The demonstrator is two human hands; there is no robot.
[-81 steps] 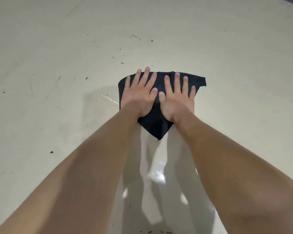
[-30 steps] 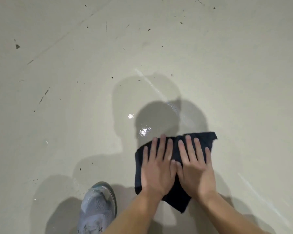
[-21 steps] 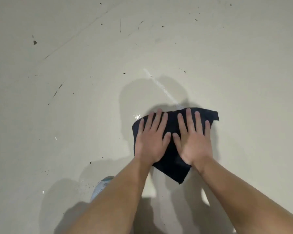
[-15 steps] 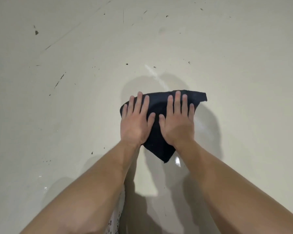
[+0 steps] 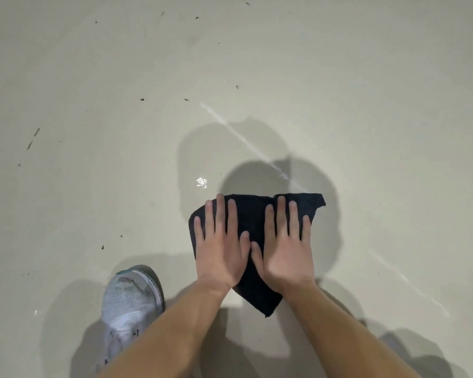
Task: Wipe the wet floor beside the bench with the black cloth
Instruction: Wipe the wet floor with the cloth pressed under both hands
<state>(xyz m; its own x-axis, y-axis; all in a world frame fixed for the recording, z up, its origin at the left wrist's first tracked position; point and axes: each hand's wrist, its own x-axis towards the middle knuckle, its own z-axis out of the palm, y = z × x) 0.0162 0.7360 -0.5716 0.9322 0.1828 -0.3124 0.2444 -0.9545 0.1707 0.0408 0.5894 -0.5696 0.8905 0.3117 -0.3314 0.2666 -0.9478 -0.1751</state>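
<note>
both hands, left hand point(image 5: 220, 248) and right hand point(image 5: 286, 248), flat and open-palmed on the black cloth point(image 5: 253, 214) on the glossy floor point(image 5: 120, 159)

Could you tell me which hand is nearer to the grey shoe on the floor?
Left. The left hand lies flat on the black cloth just up-right of the shoe; the right hand lies beyond it, farther right.

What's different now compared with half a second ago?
Both hands, left hand and right hand, have pulled the cloth back toward the person, so the arms are less stretched and a grey shoe has come into view at lower left. Unchanged: both palms lie flat, side by side on the cloth, pressing it to the floor; nothing was picked up or let go.
</note>
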